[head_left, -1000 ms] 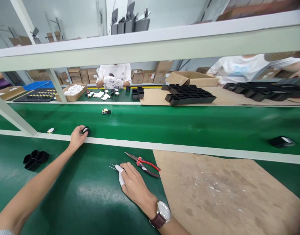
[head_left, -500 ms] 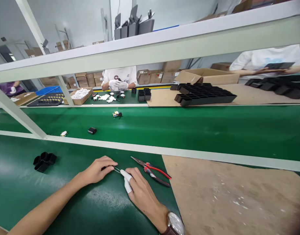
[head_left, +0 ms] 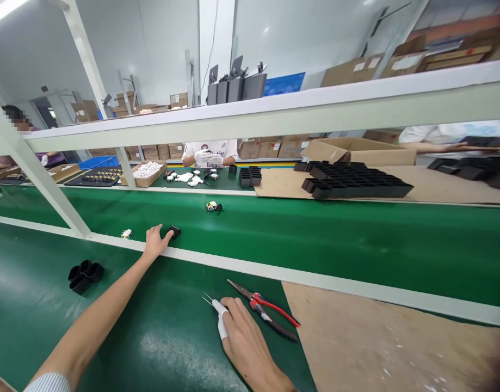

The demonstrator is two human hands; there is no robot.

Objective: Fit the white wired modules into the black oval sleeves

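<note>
My left hand (head_left: 155,243) stretches out to the near edge of the green conveyor belt (head_left: 315,239), its fingertips against a small black part (head_left: 173,232); I cannot see whether it grips it. My right hand (head_left: 244,337) rests on the green mat (head_left: 37,305) in front of me, with a white cot on one finger, pinching thin metal tweezers (head_left: 209,299) that point left. Red-handled pliers (head_left: 266,311) lie just right of that hand.
A black cluster of cups (head_left: 85,275) sits on the mat at left, a brown cardboard sheet (head_left: 396,343) at right. On the belt lie a small white part (head_left: 126,233) and a yellow-and-black part (head_left: 213,207). Across the belt, gloved workers, black trays (head_left: 356,182), boxes.
My left hand left the tweezers beside my right hand and reached forward again to the black part on the belt. The view tilted up slightly.
</note>
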